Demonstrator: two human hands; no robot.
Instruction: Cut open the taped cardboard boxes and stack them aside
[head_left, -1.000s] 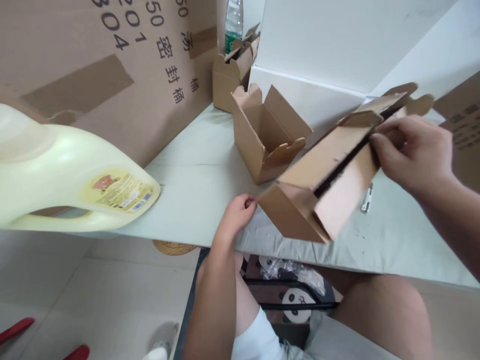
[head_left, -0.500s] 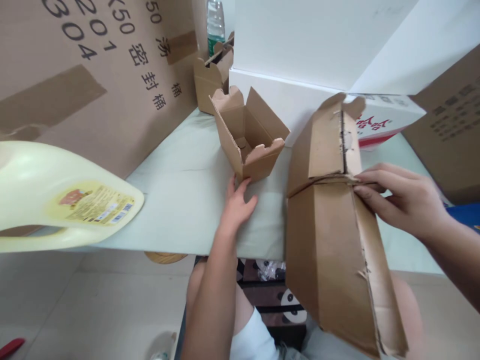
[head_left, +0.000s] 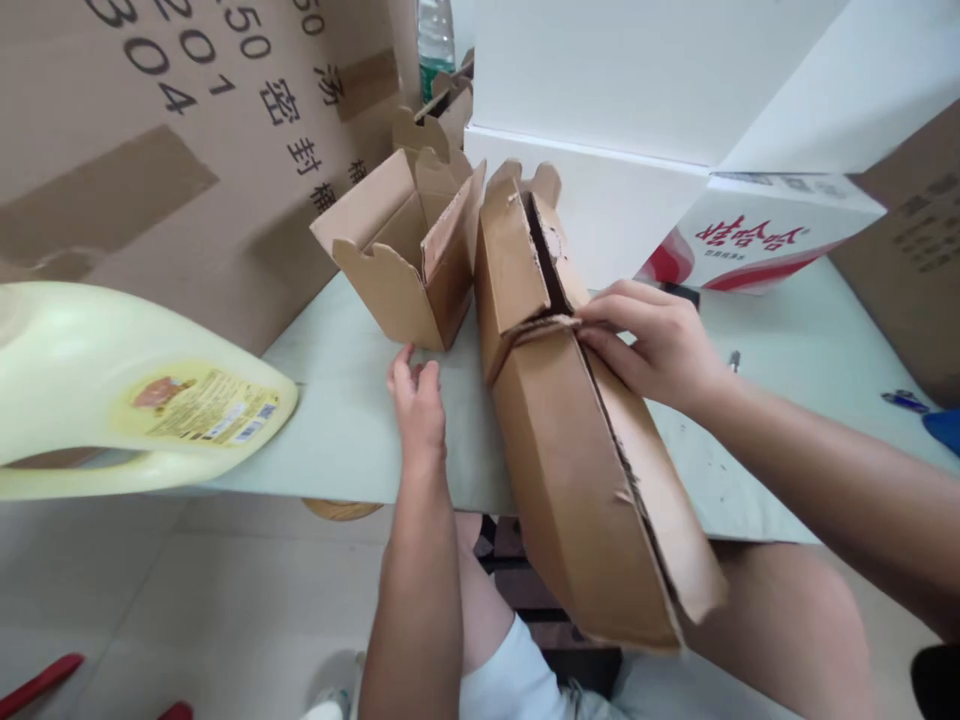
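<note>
A long, worn cardboard box point(head_left: 559, 460) lies aslant over the table's front edge, its near end above my lap. My right hand point(head_left: 649, 335) pinches the torn cardboard edge at the fold across its top. To its left stands a small open-topped cardboard box point(head_left: 390, 295) with notched flaps raised. My left hand point(head_left: 420, 405) is just in front of this small box, fingers loosely apart and holding nothing. Its fingertips are at the box's lower edge; whether they touch it I cannot tell.
At left are a pale yellow jug point(head_left: 150, 400) and a large printed carton point(head_left: 247, 200). Behind stand another small cardboard box point(head_left: 431, 130), a water bottle point(head_left: 435, 45) and white boxes point(head_left: 585, 200). A red-and-white carton point(head_left: 780, 235) lies at back right on the table point(head_left: 757, 430).
The long box has shifted left with my right hand on it. The small box has moved left and turned. My left hand has drawn left and slightly down, still open.
</note>
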